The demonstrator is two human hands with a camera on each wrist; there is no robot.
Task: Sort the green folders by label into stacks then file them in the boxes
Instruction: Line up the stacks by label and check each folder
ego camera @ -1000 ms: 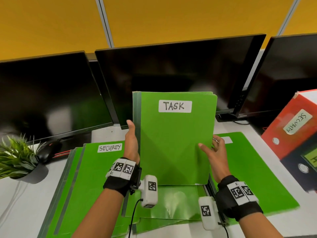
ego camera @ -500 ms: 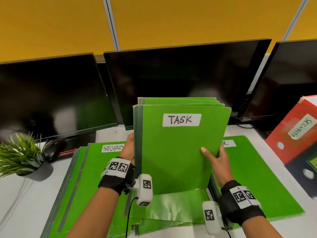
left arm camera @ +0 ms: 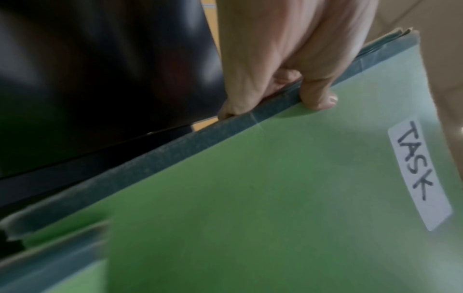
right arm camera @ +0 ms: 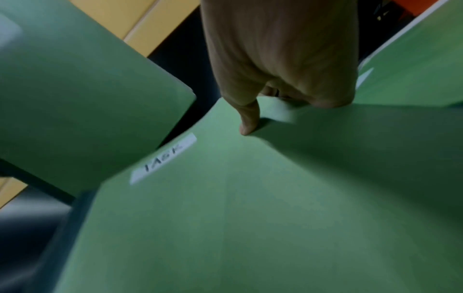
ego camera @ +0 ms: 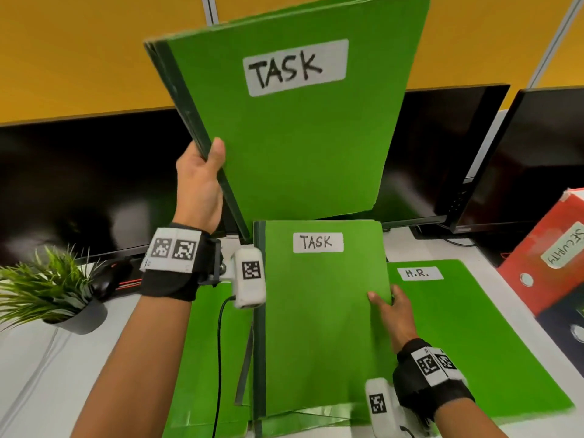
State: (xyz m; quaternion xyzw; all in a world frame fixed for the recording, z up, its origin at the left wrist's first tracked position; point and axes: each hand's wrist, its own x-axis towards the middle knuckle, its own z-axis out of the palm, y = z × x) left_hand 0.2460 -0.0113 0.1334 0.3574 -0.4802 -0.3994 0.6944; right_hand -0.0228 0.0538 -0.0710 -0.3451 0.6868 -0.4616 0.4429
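Observation:
My left hand [ego camera: 202,172] grips the dark spine of a bundle of green TASK folders [ego camera: 290,131] and holds it high in front of the monitors; the left wrist view shows the thumb over the spine of this bundle [left arm camera: 250,198]. Below it stands a second TASK folder [ego camera: 322,317], upright and leaning back. My right hand [ego camera: 392,311] pinches its right edge, thumb on the front cover [right arm camera: 250,198]. An H.R. folder [ego camera: 467,336] lies flat on the desk to the right. More green folders [ego camera: 208,358] lie flat to the left, behind my left forearm.
A red box labelled SECURITY [ego camera: 550,257] and a dark box [ego camera: 565,330] below it stand at the right edge. Black monitors [ego camera: 79,191] line the back of the desk. A potted plant [ego camera: 53,289] sits at the left.
The stack held by both hands has split. My left hand lifted most of the TASK folders high and tilted them, while my right hand kept one TASK folder standing on the desk.

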